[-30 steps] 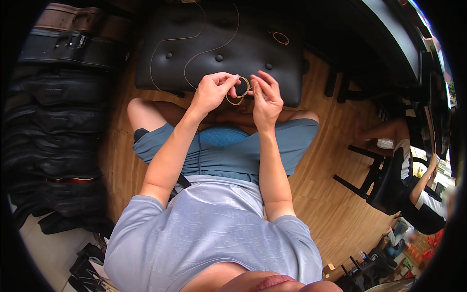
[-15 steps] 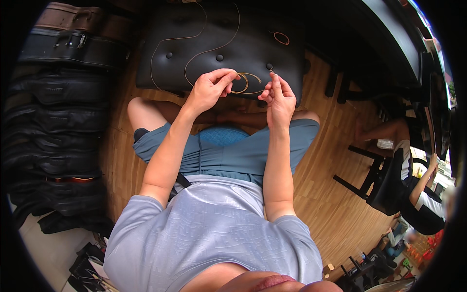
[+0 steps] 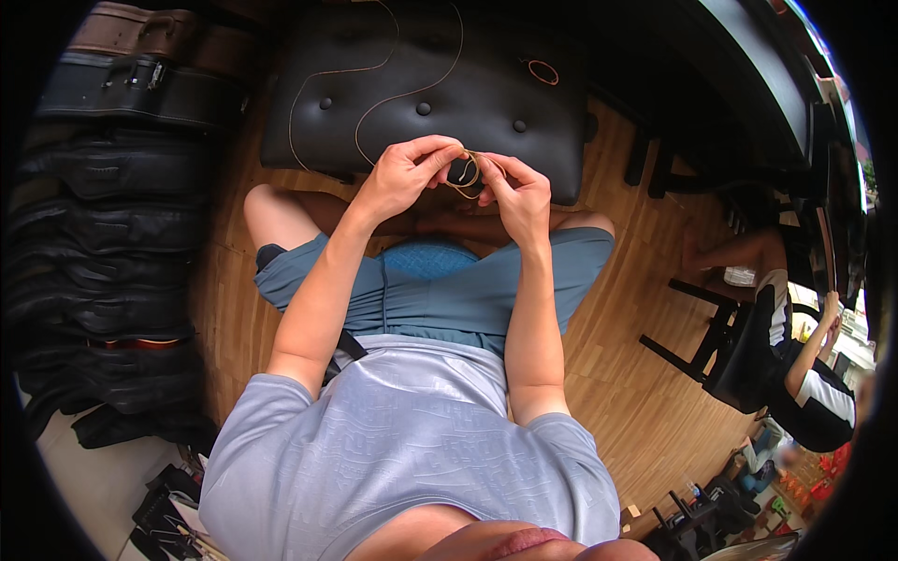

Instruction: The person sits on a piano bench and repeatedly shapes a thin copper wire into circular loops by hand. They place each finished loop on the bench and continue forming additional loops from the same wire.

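Note:
A thin gold-coloured guitar string (image 3: 475,174), wound into small loops, hangs between my hands just past my crossed legs. My left hand (image 3: 410,176) pinches the loops between thumb and fingertips. Close beside it, my right hand (image 3: 524,201) closes thumb and fingers on the same string, the two hands' fingertips nearly meeting. Beyond them stands a black padded bench (image 3: 477,117) with button tufting. Two long uncoiled strings curve across its top, a left string (image 3: 291,122) and a middle string (image 3: 424,93). A small reddish coiled string (image 3: 556,75) lies at the bench's far right.
Black instrument bags (image 3: 112,234) and hard cases (image 3: 140,89) are stacked along the left. Wooden floor (image 3: 608,374) surrounds me. At right another person (image 3: 795,365) sits on a black stool (image 3: 716,374), beside a large black piece of furniture (image 3: 748,75).
My right hand has moved left and turned inward, from holding the string's end apart to gripping at the loops beside my left hand. My left hand stays nearly in place.

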The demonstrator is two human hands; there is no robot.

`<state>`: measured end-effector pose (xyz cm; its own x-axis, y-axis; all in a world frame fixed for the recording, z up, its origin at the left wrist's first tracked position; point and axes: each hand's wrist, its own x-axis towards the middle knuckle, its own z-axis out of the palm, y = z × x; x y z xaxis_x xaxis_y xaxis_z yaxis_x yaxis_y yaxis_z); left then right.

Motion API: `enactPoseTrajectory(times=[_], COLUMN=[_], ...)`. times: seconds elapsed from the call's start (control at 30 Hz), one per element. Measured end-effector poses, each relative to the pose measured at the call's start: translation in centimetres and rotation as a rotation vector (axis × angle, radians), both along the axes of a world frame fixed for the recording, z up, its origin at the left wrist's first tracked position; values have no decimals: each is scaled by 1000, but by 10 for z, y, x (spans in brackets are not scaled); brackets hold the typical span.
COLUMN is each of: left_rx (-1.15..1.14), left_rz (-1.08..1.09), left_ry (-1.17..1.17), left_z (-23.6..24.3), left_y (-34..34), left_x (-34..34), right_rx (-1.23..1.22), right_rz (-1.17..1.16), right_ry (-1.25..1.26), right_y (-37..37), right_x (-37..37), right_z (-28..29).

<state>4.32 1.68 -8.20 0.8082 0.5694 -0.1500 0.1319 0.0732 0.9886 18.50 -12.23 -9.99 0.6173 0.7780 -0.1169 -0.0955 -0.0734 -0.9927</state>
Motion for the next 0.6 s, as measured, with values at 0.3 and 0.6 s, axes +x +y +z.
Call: enactPoseTrajectory(times=[0.3, 0.6], left_rx=[-29, -129], left_rz=[12, -88], left_ry=[107, 167], left_z=[-5, 8], left_y=[3, -2], left_x=[0, -1], right_rx=[248, 163], right_rz=[167, 178], right_ry=[70, -332], right_y=[-1, 3], right_x=[-4, -11], right_z=[-1, -7])
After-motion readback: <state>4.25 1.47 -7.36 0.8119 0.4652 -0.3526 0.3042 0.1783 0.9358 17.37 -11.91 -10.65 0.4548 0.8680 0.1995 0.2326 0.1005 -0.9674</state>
